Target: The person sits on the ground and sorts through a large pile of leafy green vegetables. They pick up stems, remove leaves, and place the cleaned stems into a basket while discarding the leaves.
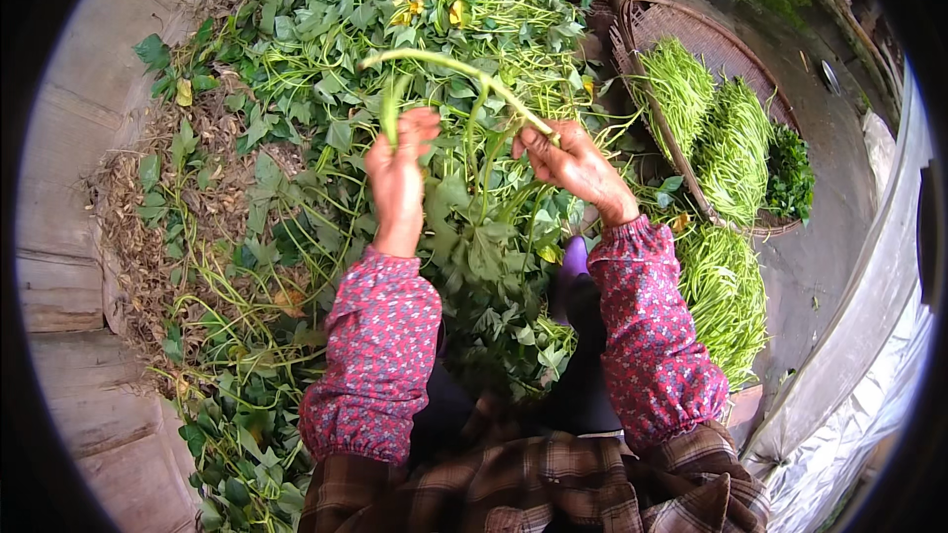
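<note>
My right hand (566,163) grips the end of a thick green leafy vine (455,66), which arches up to the left with several leaf stalks and leaves hanging from it. My left hand (404,137), a little blurred, is raised below the vine's far end, and its fingers are closed around a short piece of green stem (391,107). Beneath both hands spreads a large heap of leafy vines (326,111), with yellow leaves here and there. Both forearms wear flowered sleeve covers.
A round woven basket (729,33) at the right holds bundles of green stalks (733,141) and dark leaves (789,174). More green stalks (718,289) lie below it. A wooden pole (666,126) crosses the basket's near side. Wooden boards (67,200) edge the left; plastic sheeting (837,355) hangs right.
</note>
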Demonstrator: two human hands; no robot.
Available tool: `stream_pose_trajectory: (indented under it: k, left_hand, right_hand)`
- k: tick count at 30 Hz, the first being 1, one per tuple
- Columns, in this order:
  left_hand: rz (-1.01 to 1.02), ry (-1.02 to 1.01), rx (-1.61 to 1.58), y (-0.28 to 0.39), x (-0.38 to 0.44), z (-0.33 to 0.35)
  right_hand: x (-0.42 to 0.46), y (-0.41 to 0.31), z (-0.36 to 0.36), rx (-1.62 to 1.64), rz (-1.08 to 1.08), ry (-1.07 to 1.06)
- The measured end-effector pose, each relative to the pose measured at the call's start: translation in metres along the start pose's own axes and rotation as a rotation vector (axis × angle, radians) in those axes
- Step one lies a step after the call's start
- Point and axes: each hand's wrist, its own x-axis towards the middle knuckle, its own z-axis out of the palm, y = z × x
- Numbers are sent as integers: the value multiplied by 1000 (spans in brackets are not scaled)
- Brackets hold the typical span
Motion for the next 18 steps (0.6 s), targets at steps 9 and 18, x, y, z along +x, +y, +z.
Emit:
stream_pose_trajectory:
  k: [9,18]
  left_hand:
    - [-259,-600,-26,-10,-19,19]
    - [-782,-646,-425,12,-66,16]
  right_hand:
    - [8,13,-1,-388,-100,85]
    - [26,140,-52,-620,308,557]
